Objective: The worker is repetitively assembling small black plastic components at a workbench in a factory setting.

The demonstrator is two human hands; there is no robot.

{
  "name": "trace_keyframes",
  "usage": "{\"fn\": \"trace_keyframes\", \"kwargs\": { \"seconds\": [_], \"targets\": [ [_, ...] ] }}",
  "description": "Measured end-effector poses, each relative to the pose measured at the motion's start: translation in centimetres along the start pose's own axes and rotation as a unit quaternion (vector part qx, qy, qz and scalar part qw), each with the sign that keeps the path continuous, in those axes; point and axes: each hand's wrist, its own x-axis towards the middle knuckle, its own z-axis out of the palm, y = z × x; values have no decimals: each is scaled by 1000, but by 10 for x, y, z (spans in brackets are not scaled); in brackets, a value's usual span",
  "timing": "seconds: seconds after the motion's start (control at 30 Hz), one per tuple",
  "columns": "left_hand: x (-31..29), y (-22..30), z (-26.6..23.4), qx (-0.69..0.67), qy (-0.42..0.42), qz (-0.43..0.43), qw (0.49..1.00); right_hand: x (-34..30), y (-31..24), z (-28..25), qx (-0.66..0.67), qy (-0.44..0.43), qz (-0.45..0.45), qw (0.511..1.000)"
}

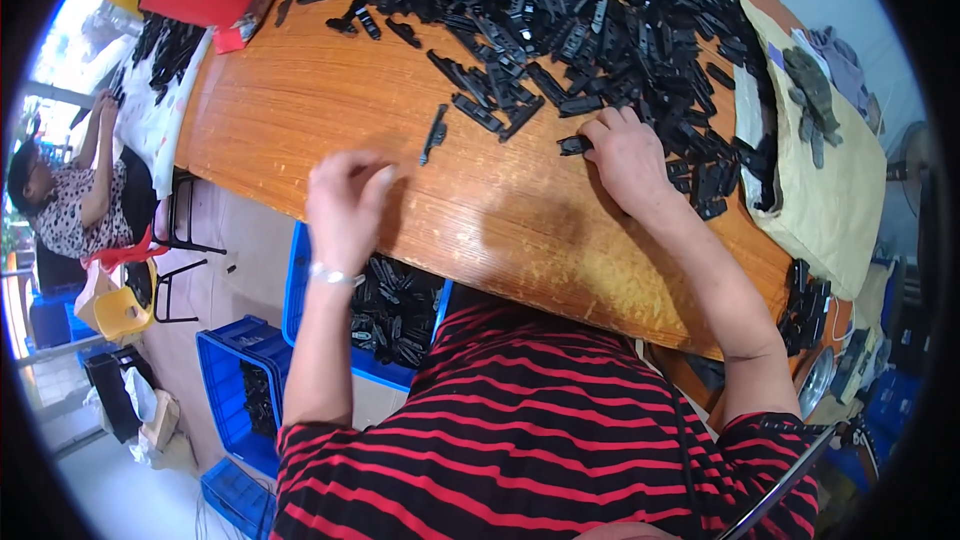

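As right hand holds black part | left hovers — any print illegible

Blk plastic parts pile cut off at top; R hand hides pt of its blk piece; desk covers pt of blue crate (contents too small to ID).

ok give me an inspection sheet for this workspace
Surface: wood-grain tabletop, scuffed near its front edge
Parts: heap of slim black plastic parts across the far side; one long part lies apart
Clutter: beige sack at right, grey-green cloth on it
Left hand: nothing held, above the front edge
Right hand: touching a small black part; grip unclear
Cables: possible thin cord down the striped shirt
Surroundings: blue crates below; seated co-worker at left
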Motion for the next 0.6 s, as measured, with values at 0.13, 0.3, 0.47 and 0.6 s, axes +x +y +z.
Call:
{"fn": "trace_keyframes", "kwargs": {
  "seconds": [0.13, 0.3, 0.47, 0.6],
  "targets": [
    [21, 22, 40, 59, 3, 54, 997, 8, -12, -12, 13, 6, -24, 1000],
    [31, 21, 64, 106, -29, 64, 992, 8, -48, -5, 237, 23, -77, 968],
    [24, 26, 67, 73, -34, 128, 988, -1, -65, 19, 288, -15, -55, 956],
    [15, 30, 65, -14, -49, 78, 996, 2, -61, 14, 205, -61, -53, 975]
  ]
}}
